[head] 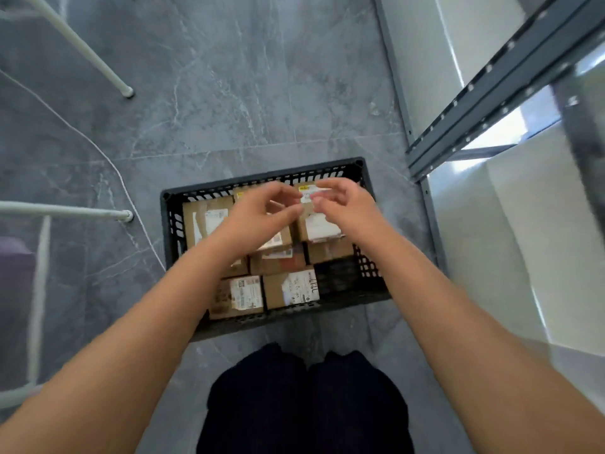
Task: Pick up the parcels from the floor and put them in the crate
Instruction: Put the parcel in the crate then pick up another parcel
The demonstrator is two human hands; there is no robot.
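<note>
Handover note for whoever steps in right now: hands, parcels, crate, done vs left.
Left hand: above the crate, fingers curled, no parcel visibly gripped.
Right hand: beside it above the far right corner, fingers loose, seemingly empty.
Crate: black, on the grey floor in front of the person's legs.
Parcels: brown cardboard boxes with labels, packed in rows inside the crate; a bare gap shows at the near right corner.
Done: every parcel in view is in the crate.
Left: no parcels visible on the floor; check outside the camera's view before closing out.
</note>
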